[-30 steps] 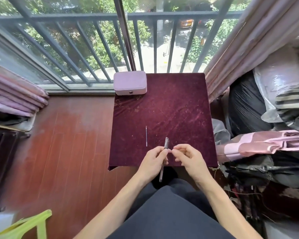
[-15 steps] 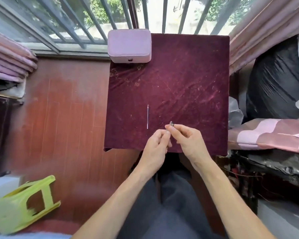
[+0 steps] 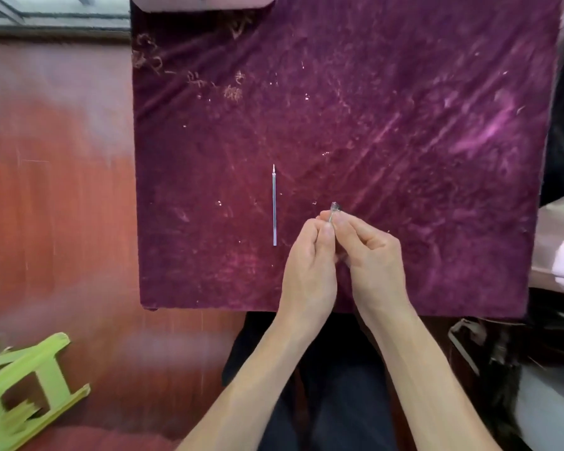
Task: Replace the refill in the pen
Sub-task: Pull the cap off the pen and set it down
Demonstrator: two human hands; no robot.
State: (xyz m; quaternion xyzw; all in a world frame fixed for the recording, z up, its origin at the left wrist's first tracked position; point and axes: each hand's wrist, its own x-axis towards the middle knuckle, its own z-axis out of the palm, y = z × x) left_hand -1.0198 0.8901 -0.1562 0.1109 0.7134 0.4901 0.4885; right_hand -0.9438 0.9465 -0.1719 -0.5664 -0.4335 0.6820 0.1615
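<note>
Reddish floorboards lie nearest, with a green stool (image 3: 23,392) tipped over at the near left. Over the near edge of the worktop (image 3: 437,222), draped in dark red velvet, the left hand (image 3: 308,258) and right hand (image 3: 373,255) meet. The fingers (image 3: 350,224) of both are curled, pinching the pen (image 3: 335,208) between them. It points away, so only its far end shows above them. Just left of the hands and apart from them, a refill (image 3: 274,206) lies straight on the velvet, tip pointing away. A pink box (image 3: 205,0) sits at the far edge. This looks like the opening step, with both hands gripping the barrel to twist it apart. Next, I judge, comes a counter-turn of the two hands, then drawing the parts apart. Whether an old refill sits inside is hidden.
</note>
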